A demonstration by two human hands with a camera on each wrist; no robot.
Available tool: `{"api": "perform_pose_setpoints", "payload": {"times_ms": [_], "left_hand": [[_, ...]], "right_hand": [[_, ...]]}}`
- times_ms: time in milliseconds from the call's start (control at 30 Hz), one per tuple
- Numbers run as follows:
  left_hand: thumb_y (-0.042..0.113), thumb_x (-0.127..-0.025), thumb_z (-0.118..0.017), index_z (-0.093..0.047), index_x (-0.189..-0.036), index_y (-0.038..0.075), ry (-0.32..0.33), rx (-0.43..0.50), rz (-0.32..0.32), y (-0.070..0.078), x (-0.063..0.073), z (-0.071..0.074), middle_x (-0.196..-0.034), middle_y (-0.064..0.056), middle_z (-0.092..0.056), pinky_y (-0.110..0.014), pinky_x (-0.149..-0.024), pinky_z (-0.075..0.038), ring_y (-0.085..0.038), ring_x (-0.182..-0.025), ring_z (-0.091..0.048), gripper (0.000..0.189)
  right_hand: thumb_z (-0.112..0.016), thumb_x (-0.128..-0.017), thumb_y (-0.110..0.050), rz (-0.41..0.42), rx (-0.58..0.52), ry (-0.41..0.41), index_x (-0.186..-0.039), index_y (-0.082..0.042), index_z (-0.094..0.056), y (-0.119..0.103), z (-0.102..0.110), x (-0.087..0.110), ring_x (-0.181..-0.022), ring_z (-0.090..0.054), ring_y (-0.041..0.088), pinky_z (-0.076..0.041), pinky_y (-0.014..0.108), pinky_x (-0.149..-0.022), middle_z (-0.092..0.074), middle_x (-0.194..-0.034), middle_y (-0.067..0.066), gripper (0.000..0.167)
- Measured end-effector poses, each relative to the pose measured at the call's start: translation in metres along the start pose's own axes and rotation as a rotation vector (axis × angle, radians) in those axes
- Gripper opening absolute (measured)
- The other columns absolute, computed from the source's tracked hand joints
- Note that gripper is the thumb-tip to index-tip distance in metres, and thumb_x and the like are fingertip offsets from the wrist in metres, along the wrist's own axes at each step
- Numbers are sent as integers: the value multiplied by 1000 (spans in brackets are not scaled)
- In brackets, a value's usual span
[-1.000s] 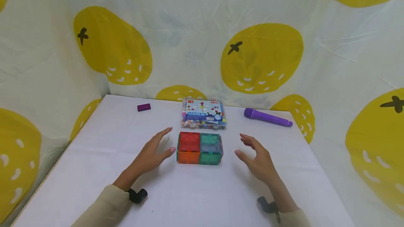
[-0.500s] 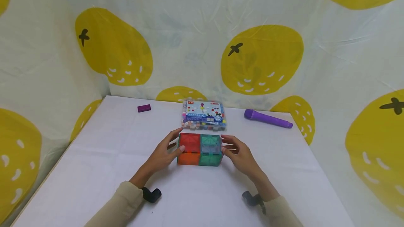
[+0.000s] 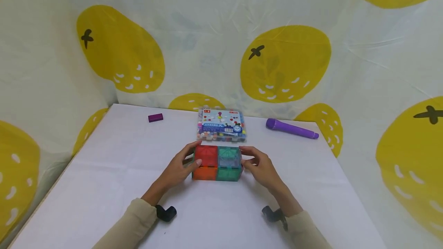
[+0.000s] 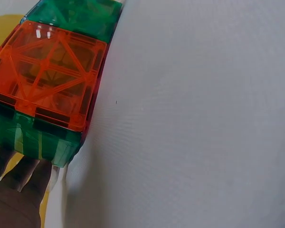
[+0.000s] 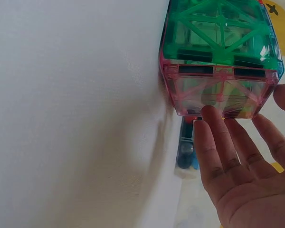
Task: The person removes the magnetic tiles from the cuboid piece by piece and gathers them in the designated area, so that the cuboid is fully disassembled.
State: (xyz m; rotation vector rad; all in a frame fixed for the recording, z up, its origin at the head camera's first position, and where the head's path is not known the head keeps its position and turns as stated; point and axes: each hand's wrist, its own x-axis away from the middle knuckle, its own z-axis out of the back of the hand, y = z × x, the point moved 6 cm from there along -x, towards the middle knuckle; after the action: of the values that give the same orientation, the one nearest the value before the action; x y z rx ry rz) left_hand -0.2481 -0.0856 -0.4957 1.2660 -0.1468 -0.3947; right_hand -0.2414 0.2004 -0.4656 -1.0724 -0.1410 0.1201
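Note:
A low box of translucent magnetic tiles (image 3: pixel 217 163) sits on the white table, red and orange on its left half, green on its right. In the left wrist view, the orange tile (image 4: pixel 47 71) faces the camera, above a green end. My left hand (image 3: pixel 178 169) grips the left end, thumb on the near upper edge and index finger at the far corner. At the opposite end my right hand (image 3: pixel 261 168) holds on with thumb and index finger. Its other fingers (image 5: pixel 218 137) lie against the pink end tile (image 5: pixel 218 90) in the right wrist view.
Behind the tile box lies a clear case of coloured beads and pieces (image 3: pixel 221 125) with a printed label. A purple toy microphone (image 3: pixel 292 128) rests at the back right, a small dark purple block (image 3: pixel 155 117) at the back left. A fruit-patterned curtain (image 3: pixel 207 49) encloses the table.
Both hands have come inward from either side and taken hold of the tile box's ends. Over the last half second the hands and box have hardly moved.

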Motion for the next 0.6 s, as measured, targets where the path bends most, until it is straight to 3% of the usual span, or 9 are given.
{"api": "perform_pose_setpoints", "payload": {"times_ms": [267,433,600], "left_hand": [[38,-105,-68,-36,-165,27,1,-5,7,-2,0,-1,-172,-5,-38,-64,-123,-40,-37,-156,-40,70],[39,-104,-68,-36,-165,31,-1,-10,18,0,2,-1,-172,-3,-37,-64,-123,-40,-37,-157,-39,69],[38,-105,-68,-36,-165,28,-1,-14,9,-1,1,-1,-171,-4,-38,-65,-123,-40,-38,-157,-39,69]], "right_hand": [[-71,-99,-10,-62,-23,7,-144,-24,-63,3,0,-1,-96,-71,24,-64,33,-85,-66,-144,10,48],[-75,-96,-13,-102,-31,51,-140,-24,-66,2,-2,-3,-86,-73,25,-67,41,-82,-69,-139,10,46],[-79,-92,-17,-118,23,107,-135,-23,-68,-1,-2,-4,-80,-72,23,-66,34,-76,-73,-134,10,44]]}}
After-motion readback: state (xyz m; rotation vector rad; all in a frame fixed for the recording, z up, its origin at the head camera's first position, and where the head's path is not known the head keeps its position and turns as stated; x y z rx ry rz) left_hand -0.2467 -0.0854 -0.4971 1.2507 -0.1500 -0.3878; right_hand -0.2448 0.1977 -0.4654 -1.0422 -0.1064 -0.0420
